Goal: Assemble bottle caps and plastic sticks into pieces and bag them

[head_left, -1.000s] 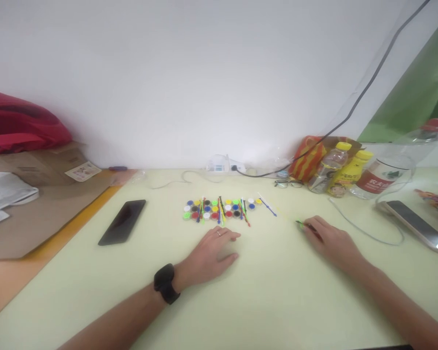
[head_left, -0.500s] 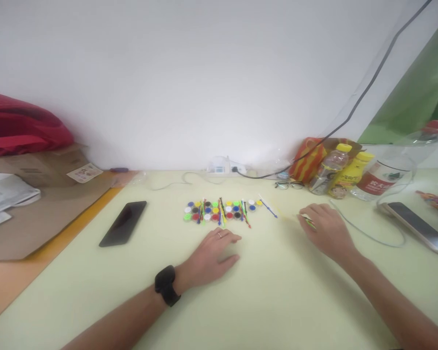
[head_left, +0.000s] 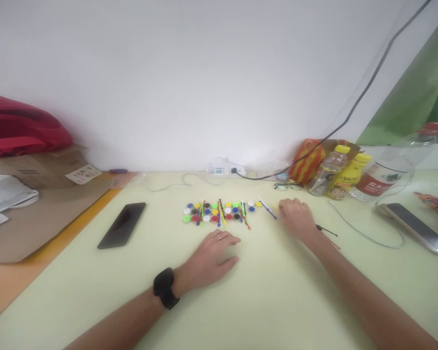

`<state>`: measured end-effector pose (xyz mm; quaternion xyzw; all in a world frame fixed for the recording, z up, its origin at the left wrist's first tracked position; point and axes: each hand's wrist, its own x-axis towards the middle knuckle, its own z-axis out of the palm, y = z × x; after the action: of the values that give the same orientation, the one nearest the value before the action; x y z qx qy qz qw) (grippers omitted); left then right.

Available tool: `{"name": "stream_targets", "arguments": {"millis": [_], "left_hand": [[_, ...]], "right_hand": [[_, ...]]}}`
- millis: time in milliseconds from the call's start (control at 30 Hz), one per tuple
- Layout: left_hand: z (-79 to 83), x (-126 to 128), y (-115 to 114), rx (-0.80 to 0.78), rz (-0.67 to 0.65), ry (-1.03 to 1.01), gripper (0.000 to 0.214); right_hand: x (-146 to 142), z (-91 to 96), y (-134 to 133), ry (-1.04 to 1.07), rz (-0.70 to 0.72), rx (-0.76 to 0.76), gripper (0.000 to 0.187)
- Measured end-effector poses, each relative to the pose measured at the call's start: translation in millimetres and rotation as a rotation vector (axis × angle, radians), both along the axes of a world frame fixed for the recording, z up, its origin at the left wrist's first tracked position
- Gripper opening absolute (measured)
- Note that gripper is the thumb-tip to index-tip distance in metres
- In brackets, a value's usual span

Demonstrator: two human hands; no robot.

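Rows of small coloured round caps [head_left: 219, 212] lie mid-table with several thin coloured sticks laid across them. A blue stick [head_left: 268, 208] lies just right of the rows. My left hand [head_left: 213, 253], with a ring and a black wrist watch [head_left: 164, 288], rests flat on the table just in front of the caps, fingers stretched out and holding nothing. My right hand [head_left: 296, 218] sits beside the blue stick with its fingers curled down. Thin dark and reddish sticks [head_left: 327, 232] poke out behind it near the wrist, apparently held.
A black phone [head_left: 122, 224] lies left of the caps and a second phone [head_left: 416, 226] at far right. Bottles [head_left: 330, 171], glasses [head_left: 288, 184], a power strip [head_left: 222, 168] and cables line the wall. Cardboard [head_left: 40, 167] and a red bag [head_left: 18, 126] sit at left.
My right hand has slid left and away from me, from the open table to beside the blue stick. The stick tips that showed ahead of its fingers now trail behind it. The left hand stayed still.
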<state>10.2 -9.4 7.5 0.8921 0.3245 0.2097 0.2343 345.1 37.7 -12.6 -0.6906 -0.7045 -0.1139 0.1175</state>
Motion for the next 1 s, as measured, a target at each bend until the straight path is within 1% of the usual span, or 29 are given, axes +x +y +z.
{"name": "stream_targets", "arguments": {"millis": [67, 167, 233, 300, 433, 567, 667, 833, 1000], "left_hand": [[0.7, 0, 0, 0.003, -0.003, -0.005, 0.031], [0.5, 1, 0, 0.001, -0.007, -0.005, 0.030], [-0.2, 0, 0, 0.003, -0.006, -0.003, 0.030], [-0.9, 0, 0, 0.008, -0.005, -0.001, 0.031], [-1.2, 0, 0, 0.014, -0.004, -0.008, 0.030], [-1.2, 0, 0, 0.014, -0.011, -0.003, 0.031], [-1.9, -1, 0, 0.020, -0.013, -0.008, 0.031], [-3.0, -1, 0, 0.017, -0.015, -0.011, 0.031], [-2.5, -1, 0, 0.012, -0.009, 0.001, 0.031]], "right_hand": [[0, 1.8, 0, 0.132, -0.008, 0.021, 0.014], [-1, 1.3, 3, 0.422, 0.068, 0.040, 0.012], [-4, -1.4, 6, 0.545, 0.122, 0.058, 0.020], [-8, -4.7, 8, 0.589, 0.136, 0.072, 0.025], [-15, -10.0, 9, 0.562, 0.155, 0.054, 0.022], [-18, -13.4, 8, 0.510, 0.200, 0.026, 0.025], [-20, -14.6, 7, 0.487, 0.204, 0.026, 0.025], [-22, -12.5, 5, 0.451, 0.195, 0.030, 0.025], [-21, -5.0, -2, 0.416, 0.167, 0.007, 0.024]]}}
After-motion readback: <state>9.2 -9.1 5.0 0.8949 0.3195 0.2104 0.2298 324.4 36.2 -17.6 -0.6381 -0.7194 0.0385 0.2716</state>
